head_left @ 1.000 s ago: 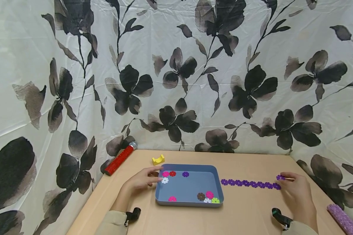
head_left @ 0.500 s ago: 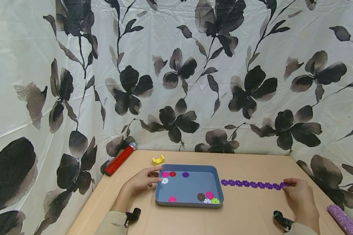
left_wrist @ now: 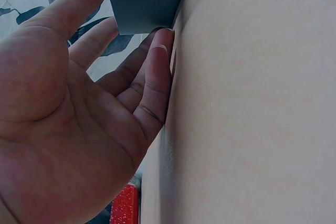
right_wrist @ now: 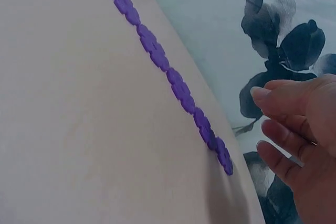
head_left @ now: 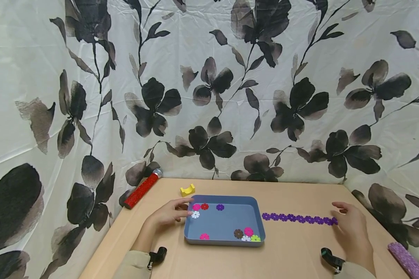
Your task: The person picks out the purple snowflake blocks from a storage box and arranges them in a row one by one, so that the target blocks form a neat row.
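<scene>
At the blue tray's point(head_left: 225, 242) left side, my left hand point(head_left: 165, 214) rests its thumb and fingertips on the wall. The left wrist view shows this hand point(left_wrist: 73, 108) with fairly straight fingers, some of them beneath the tray's point(left_wrist: 147, 1) corner. A row of purple flower-shaped discs point(head_left: 291, 218) runs rightward from the tray across the table. My right hand point(head_left: 353, 226) is beside the row's right end and holds nothing. From the right wrist, the linked purple flower discs point(right_wrist: 178, 88) stop short of the fingertips of the right hand point(right_wrist: 299, 129), with a gap between.
Inside the tray lie loose flower discs: pink point(head_left: 248, 231), brown point(head_left: 238, 233), lime point(head_left: 255, 238), red point(head_left: 204, 206), purple point(head_left: 220, 207) and white point(head_left: 195, 214). Behind it stands a yellow curved piece point(head_left: 187, 190). A red glittery tube point(head_left: 143, 190) and a purple glittery tube point(head_left: 408, 259) flank the table.
My right hand brought a purple flower disc down to the row's right end and pressed it there, then let go and lifted slightly away. The left hand stays at the tray.
</scene>
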`<action>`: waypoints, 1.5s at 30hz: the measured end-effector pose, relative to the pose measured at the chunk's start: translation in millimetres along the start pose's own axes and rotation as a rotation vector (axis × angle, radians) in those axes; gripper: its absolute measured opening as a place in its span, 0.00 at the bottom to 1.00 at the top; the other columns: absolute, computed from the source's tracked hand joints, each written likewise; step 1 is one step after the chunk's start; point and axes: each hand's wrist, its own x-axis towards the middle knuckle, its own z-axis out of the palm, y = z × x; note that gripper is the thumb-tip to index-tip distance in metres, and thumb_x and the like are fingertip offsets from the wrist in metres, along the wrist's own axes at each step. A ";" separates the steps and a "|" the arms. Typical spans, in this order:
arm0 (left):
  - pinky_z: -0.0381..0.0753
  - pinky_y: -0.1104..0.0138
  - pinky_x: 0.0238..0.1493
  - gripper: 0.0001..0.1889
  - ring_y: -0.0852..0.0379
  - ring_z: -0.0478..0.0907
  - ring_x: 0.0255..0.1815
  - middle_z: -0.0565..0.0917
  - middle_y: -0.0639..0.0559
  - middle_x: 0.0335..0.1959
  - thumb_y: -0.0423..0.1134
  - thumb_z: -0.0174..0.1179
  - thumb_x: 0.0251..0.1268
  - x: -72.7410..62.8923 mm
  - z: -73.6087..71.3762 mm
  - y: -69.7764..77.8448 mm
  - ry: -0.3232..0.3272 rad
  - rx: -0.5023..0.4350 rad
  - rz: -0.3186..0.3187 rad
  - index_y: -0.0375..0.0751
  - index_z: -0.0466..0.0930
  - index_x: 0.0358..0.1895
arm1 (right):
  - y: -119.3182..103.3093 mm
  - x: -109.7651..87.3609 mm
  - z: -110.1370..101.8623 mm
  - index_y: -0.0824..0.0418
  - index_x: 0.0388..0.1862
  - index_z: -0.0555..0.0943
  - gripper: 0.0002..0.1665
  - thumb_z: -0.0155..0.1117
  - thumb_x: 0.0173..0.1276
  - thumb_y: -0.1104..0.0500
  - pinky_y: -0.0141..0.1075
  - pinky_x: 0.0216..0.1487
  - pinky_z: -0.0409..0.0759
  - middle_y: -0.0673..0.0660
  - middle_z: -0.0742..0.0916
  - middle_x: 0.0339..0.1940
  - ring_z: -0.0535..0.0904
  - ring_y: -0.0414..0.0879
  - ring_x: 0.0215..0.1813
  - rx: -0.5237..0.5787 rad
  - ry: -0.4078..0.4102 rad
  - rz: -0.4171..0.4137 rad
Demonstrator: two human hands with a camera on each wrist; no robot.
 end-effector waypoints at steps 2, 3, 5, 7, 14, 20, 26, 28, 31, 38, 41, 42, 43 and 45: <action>0.83 0.60 0.42 0.32 0.48 0.78 0.55 0.79 0.37 0.67 0.44 0.67 0.72 0.0 -0.2 -0.3 0.000 0.001 0.003 0.43 0.70 0.76 | -3.2 0.0 2.5 0.69 0.71 0.73 0.26 0.59 0.78 0.62 0.56 0.56 0.80 0.79 0.73 0.69 0.68 0.75 0.67 0.015 0.015 -0.031; 0.83 0.60 0.42 0.32 0.48 0.78 0.55 0.79 0.37 0.67 0.44 0.67 0.72 -0.1 -0.3 -0.3 0.001 0.000 0.003 0.44 0.70 0.76 | -4.6 -0.2 3.9 0.69 0.71 0.74 0.26 0.60 0.78 0.62 0.48 0.52 0.83 0.78 0.74 0.68 0.70 0.74 0.66 0.020 0.023 -0.045; 0.83 0.60 0.42 0.32 0.48 0.78 0.55 0.79 0.38 0.67 0.44 0.67 0.72 0.0 -0.5 -0.8 0.001 0.001 0.003 0.44 0.71 0.76 | -8.5 -1.5 7.0 0.68 0.71 0.74 0.26 0.60 0.79 0.60 0.34 0.42 0.82 0.76 0.76 0.66 0.73 0.69 0.61 0.052 0.024 -0.062; 0.83 0.60 0.42 0.32 0.49 0.78 0.55 0.79 0.38 0.67 0.45 0.67 0.72 0.0 -0.8 -1.1 0.003 0.004 0.002 0.45 0.71 0.76 | -14.7 -2.1 11.1 0.66 0.71 0.75 0.27 0.61 0.80 0.55 0.25 0.36 0.77 0.72 0.78 0.66 0.75 0.60 0.57 0.110 0.013 -0.073; 0.84 0.62 0.42 0.32 0.50 0.78 0.56 0.79 0.39 0.67 0.47 0.67 0.72 -0.8 -1.6 -2.0 0.005 0.010 -0.013 0.46 0.71 0.76 | -56.9 -1.5 31.3 0.63 0.70 0.78 0.31 0.65 0.77 0.46 0.25 0.43 0.80 0.45 0.85 0.52 0.76 0.33 0.45 0.305 -0.045 -0.233; 0.83 0.62 0.43 0.32 0.49 0.78 0.56 0.79 0.38 0.67 0.46 0.67 0.72 -0.3 -0.4 -2.1 -0.007 -0.012 -0.014 0.46 0.71 0.77 | -83.7 -5.0 49.5 0.63 0.69 0.79 0.29 0.65 0.77 0.48 0.25 0.43 0.80 0.44 0.85 0.53 0.76 0.30 0.48 0.285 -0.080 -0.367; 0.83 0.60 0.43 0.32 0.48 0.78 0.56 0.80 0.37 0.66 0.45 0.67 0.72 -0.1 -0.1 -0.4 -0.002 -0.018 -0.005 0.45 0.71 0.76 | -104.3 -9.6 65.4 0.62 0.70 0.78 0.29 0.66 0.77 0.48 0.27 0.51 0.79 0.65 0.81 0.67 0.76 0.50 0.61 0.267 -0.111 -0.408; 0.83 0.59 0.43 0.32 0.48 0.78 0.56 0.79 0.37 0.66 0.45 0.67 0.72 -0.8 0.2 0.4 -0.001 -0.017 -0.005 0.44 0.71 0.76 | -111.1 -11.5 72.3 0.63 0.70 0.78 0.30 0.68 0.76 0.50 0.35 0.61 0.78 0.66 0.80 0.68 0.75 0.58 0.65 0.268 -0.135 -0.440; 0.84 0.59 0.44 0.33 0.48 0.78 0.57 0.79 0.37 0.66 0.47 0.68 0.71 -1.3 0.6 1.3 0.001 -0.015 -0.013 0.44 0.70 0.76 | -122.6 -15.5 83.6 0.62 0.71 0.77 0.31 0.71 0.73 0.54 0.55 0.70 0.73 0.66 0.80 0.68 0.74 0.63 0.68 0.281 -0.176 -0.495; 0.84 0.59 0.44 0.34 0.48 0.78 0.57 0.79 0.37 0.67 0.47 0.68 0.71 -1.7 0.5 2.5 0.002 -0.010 -0.016 0.44 0.70 0.77 | -143.7 -25.3 105.0 0.62 0.68 0.78 0.29 0.73 0.69 0.61 0.63 0.68 0.74 0.65 0.82 0.66 0.77 0.64 0.66 0.306 -0.215 -0.585; 0.84 0.59 0.44 0.34 0.48 0.78 0.57 0.79 0.37 0.67 0.47 0.68 0.71 -1.5 0.2 2.3 0.000 -0.007 -0.013 0.44 0.70 0.77 | -148.9 -29.1 111.8 0.61 0.68 0.79 0.29 0.73 0.70 0.61 0.62 0.66 0.76 0.63 0.83 0.66 0.78 0.63 0.64 0.304 -0.229 -0.592; 0.84 0.59 0.44 0.34 0.48 0.78 0.57 0.79 0.38 0.67 0.47 0.68 0.71 -1.2 0.2 2.0 -0.001 -0.004 -0.012 0.44 0.70 0.77 | -150.7 -30.3 114.0 0.61 0.68 0.79 0.29 0.73 0.69 0.60 0.62 0.66 0.76 0.63 0.83 0.66 0.78 0.63 0.64 0.306 -0.236 -0.592; 0.84 0.59 0.44 0.34 0.48 0.78 0.57 0.79 0.38 0.67 0.47 0.68 0.71 -0.9 0.1 1.8 -0.001 -0.003 -0.011 0.44 0.70 0.77 | -152.4 -31.4 116.4 0.60 0.68 0.79 0.29 0.74 0.69 0.60 0.62 0.66 0.76 0.62 0.83 0.65 0.78 0.63 0.64 0.309 -0.243 -0.594; 0.84 0.59 0.44 0.34 0.48 0.78 0.57 0.79 0.38 0.67 0.48 0.68 0.71 -0.7 0.0 1.4 -0.002 0.000 -0.009 0.44 0.70 0.77 | -156.0 -34.1 121.2 0.60 0.68 0.79 0.29 0.74 0.69 0.58 0.62 0.66 0.76 0.62 0.84 0.65 0.78 0.61 0.64 0.301 -0.255 -0.600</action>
